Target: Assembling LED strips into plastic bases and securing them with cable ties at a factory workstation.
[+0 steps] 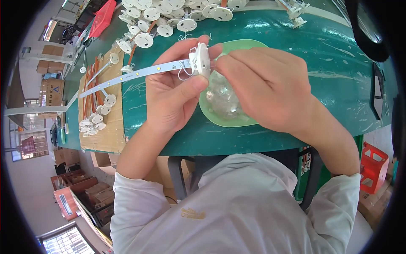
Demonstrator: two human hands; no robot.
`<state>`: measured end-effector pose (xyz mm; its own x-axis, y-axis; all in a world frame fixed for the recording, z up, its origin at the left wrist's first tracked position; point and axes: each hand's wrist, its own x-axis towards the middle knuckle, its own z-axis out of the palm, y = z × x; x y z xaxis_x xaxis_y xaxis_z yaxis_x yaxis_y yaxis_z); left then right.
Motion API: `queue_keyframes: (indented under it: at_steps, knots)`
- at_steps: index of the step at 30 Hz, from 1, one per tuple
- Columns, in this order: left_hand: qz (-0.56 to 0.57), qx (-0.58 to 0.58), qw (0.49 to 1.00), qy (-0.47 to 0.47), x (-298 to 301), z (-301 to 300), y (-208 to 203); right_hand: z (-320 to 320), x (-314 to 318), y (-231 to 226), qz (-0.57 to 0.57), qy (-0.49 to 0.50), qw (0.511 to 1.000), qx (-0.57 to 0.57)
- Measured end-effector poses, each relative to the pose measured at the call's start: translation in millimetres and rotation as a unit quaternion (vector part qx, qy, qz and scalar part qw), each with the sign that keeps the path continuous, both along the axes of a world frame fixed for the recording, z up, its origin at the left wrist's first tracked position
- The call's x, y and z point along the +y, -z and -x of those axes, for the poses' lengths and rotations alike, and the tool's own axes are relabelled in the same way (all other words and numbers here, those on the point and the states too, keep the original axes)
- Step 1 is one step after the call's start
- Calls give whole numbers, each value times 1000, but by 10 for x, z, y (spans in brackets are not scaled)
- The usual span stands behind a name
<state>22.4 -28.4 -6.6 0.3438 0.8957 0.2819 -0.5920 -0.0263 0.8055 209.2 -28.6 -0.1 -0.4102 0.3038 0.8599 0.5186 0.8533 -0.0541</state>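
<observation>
My left hand is closed around a white round plastic end cap, held up over the green table. Joined to that cap by thin white wires, a narrow LED strip with small yellow chips stretches out to the left. My right hand is pinched against the cap's right face. What its fingertips hold, if anything, is too small and hidden to name. Below and partly behind my hands stands a light green bowl with shiny clear pieces in it.
Several white caps with strips are heaped at the back. On the left, a cardboard sheet carries more capped strips. A red basket sits far left. A flat black-framed object lies at the right edge.
</observation>
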Motion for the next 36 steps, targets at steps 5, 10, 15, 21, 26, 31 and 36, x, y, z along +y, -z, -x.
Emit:
queue_keyframes:
  at_steps: [5, 10, 15, 21, 26, 31, 36]
  knots:
    - [13, 37, 998, -47, -13, -7, -16, 61, -80, 56, -19, 71, 995, -71]
    - [-85, 143, 985, -42, 42, 45, 0, 23, -113, -36, 53, 54, 992, -106]
    - [-2, 40, 999, 3, 30, 51, -18, 13, -47, -62, 118, -40, 992, 32]
    - [29, -28, 993, 109, 41, 136, 5, 23, -76, -99, 145, -103, 979, 97]
    - [45, -44, 992, 114, -6, 89, -21, 52, -87, -87, 160, -109, 969, 151]
    - [18, -36, 996, 76, 17, -1, 18, 97, -76, -36, 34, -51, 989, 136]
    - [7, -46, 998, 41, -45, -55, 10, 152, -104, -72, -1, -29, 992, 120]
